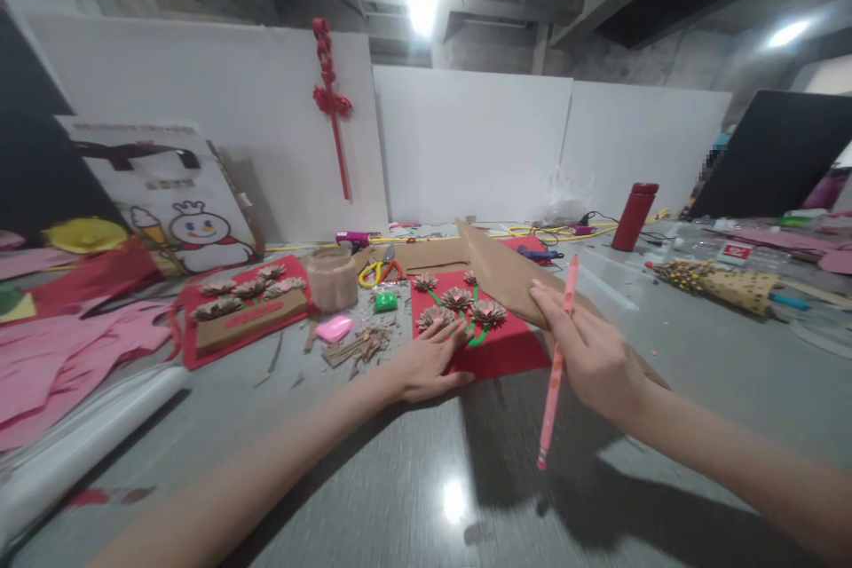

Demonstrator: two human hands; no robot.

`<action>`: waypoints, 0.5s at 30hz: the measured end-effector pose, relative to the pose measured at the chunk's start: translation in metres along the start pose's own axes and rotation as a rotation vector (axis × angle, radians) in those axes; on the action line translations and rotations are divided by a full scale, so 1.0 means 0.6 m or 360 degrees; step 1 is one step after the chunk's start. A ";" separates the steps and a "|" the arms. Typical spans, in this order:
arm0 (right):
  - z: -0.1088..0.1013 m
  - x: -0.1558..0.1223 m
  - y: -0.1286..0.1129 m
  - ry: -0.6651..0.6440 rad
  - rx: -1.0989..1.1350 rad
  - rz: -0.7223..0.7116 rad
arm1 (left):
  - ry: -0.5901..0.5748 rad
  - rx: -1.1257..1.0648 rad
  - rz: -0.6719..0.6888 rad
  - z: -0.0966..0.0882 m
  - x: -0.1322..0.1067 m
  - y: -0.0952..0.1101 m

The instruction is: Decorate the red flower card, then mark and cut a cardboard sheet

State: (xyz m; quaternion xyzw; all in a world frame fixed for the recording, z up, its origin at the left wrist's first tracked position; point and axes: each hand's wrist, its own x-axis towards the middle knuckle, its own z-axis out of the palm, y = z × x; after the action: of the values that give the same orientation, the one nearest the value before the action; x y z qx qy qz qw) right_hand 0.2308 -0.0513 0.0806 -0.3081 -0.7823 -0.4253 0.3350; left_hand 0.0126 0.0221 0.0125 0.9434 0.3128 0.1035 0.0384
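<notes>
My left hand [432, 361] lies with its fingers stretched out on the lower left of a red card [506, 357]. Brown layered paper flowers [488, 312] with pink centres and green stems are on that card. My right hand [595, 355] is closed on a piece of brown cardboard [502, 271], lifted at a tilt over the card's right side. A pink pencil [551, 404] is also held in this hand and points down toward the tabletop. Part of the card is hidden behind the cardboard and my left hand.
Left of the card are a brown jar [332, 278], pink clay [334, 328], a green packet [384, 301] and cardboard scraps [356, 346]. Yellow-handled scissors [371, 273] lie behind. A second red flower card [193, 344] is further left. A red bottle [635, 217] stands at the back right.
</notes>
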 end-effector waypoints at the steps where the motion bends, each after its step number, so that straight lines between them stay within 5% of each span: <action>1: 0.001 -0.001 -0.003 -0.0004 -0.0008 -0.0015 | -0.0016 0.0028 0.0025 0.000 0.001 -0.002; 15: 0.025 -0.017 -0.018 -0.0106 -0.0098 -0.0079 | 0.0009 0.0041 0.0148 -0.015 0.016 0.001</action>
State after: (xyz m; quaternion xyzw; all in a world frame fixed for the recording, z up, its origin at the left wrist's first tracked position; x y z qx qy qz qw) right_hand 0.2247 -0.0451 0.0612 -0.3128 -0.7870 -0.4468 0.2884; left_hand 0.0184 0.0274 0.0230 0.9570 0.2699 0.1039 0.0205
